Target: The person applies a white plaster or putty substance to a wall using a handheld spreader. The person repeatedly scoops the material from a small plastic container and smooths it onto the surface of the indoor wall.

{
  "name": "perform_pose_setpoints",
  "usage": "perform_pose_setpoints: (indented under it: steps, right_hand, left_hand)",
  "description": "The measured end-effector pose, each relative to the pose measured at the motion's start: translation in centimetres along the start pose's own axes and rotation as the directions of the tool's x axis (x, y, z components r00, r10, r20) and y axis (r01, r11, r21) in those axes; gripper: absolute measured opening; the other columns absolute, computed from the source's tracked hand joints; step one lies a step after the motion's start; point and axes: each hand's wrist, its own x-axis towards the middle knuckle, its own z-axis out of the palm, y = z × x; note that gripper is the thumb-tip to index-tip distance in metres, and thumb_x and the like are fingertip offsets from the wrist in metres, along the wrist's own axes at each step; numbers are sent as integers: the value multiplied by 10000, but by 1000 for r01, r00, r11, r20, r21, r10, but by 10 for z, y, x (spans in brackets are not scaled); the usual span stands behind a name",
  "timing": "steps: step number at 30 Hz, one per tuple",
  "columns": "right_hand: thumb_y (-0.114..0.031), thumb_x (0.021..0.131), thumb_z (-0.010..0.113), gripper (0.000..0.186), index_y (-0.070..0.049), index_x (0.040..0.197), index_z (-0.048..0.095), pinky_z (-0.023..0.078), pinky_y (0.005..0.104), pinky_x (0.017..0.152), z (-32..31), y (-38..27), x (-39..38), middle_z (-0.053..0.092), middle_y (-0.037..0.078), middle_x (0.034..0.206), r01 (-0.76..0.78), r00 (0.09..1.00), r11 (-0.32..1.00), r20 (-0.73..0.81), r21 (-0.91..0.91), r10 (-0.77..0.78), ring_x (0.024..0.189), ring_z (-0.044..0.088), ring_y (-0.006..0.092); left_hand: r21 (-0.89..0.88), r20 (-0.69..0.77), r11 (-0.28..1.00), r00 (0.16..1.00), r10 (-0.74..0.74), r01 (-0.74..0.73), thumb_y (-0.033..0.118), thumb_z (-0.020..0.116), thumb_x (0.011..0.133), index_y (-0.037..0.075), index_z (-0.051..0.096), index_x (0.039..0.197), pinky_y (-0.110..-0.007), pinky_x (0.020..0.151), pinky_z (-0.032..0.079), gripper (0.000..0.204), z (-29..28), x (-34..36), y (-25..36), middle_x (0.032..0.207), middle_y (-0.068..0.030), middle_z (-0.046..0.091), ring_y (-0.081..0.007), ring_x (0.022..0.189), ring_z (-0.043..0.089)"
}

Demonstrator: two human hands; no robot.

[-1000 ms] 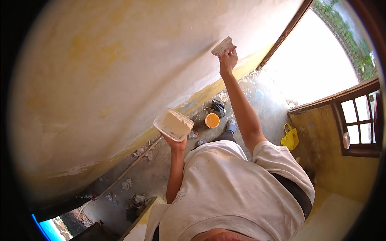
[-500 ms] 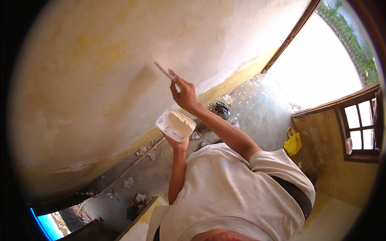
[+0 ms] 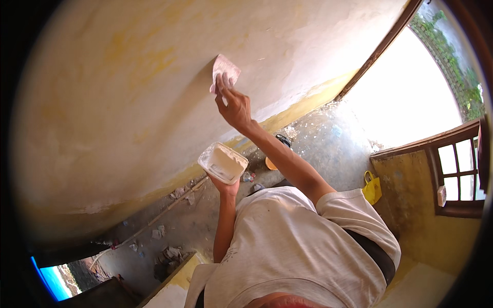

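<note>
My right hand (image 3: pixel 236 109) pinches a thin, flat putty spreader (image 3: pixel 226 69), pale pink and smeared with white. Its broad face shows, and its far edge is at or very near the wall (image 3: pixel 149 118); exact contact is hard to tell. That wall is whitish with yellow patches. Lower down, my left hand (image 3: pixel 225 189) supports a white plastic tub (image 3: pixel 207 158) from beneath, fingers wrapped about its base and partly hidden. Tilted toward me, the tub holds off-white putty (image 3: pixel 232 167) clinging to its inside.
A wooden pole (image 3: pixel 159 214) lies along the wall's foot amid scraps of debris (image 3: pixel 172 254). Below my right forearm sits an orange round thing (image 3: pixel 270 163), partly covered. At right are a yellow bag (image 3: pixel 372 188), a wooden-framed window (image 3: pixel 457 169) and a bright opening (image 3: pixel 405 82).
The spreader has turned from edge-on to showing its broad face, and has shifted slightly up and right. The tub stays nearly in place. The orange thing has come into view.
</note>
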Motion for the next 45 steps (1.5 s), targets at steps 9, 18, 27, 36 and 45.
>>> perform_pose_setpoints:
  steps: [9, 18, 27, 36, 45]
  right_hand:
    - [-140, 1057, 503, 283, 10, 1276, 601, 576, 403, 764, -90, 82, -22, 736, 234, 964, -614, 776, 782, -99, 102, 622, 895, 751, 313]
    - [-59, 941, 590, 503, -37, 1441, 537, 603, 439, 756, -55, 57, 88, 680, 299, 1199, -340, 931, 933, -180, -120, 317, 974, 729, 408]
    - [-7, 946, 607, 424, -43, 1369, 613, 571, 378, 607, -25, -4, -69, 745, 231, 974, -206, 963, 968, 204, 143, 175, 727, 744, 323]
    - [-136, 1023, 529, 362, 29, 1335, 610, 583, 408, 734, -102, 134, 83, 737, 247, 986, -525, 792, 848, -408, -78, 453, 870, 759, 314]
    - [-67, 922, 633, 442, -9, 1357, 578, 572, 458, 684, -58, 40, -27, 735, 215, 959, -97, 985, 995, 146, 39, 90, 782, 727, 385]
  left_hand:
    - [-60, 4, 996, 998, -59, 59, 628, 501, 990, 224, 564, 1408, -508, 1130, 408, 584, -4, 1, 0, 1400, 16, 603, -245, 1305, 548]
    - [3, 41, 1000, 999, -24, 24, 652, 482, 990, 228, 555, 1417, -523, 1105, 429, 606, 0, 0, -3, 1409, 16, 596, -249, 1308, 545]
    - [-11, -40, 998, 997, -68, 68, 631, 474, 997, 233, 538, 1449, -548, 1167, 351, 606, -5, 4, 2, 1462, 3, 566, -263, 1359, 506]
    - [-38, -18, 998, 999, -50, 49, 607, 516, 991, 211, 584, 1389, -523, 1103, 434, 565, -8, 1, 3, 1370, 4, 629, -261, 1277, 571]
    - [-19, 9, 994, 994, -107, 107, 581, 527, 997, 204, 592, 1373, -515, 1092, 450, 537, 7, 3, 8, 1349, -1, 639, -251, 1258, 583]
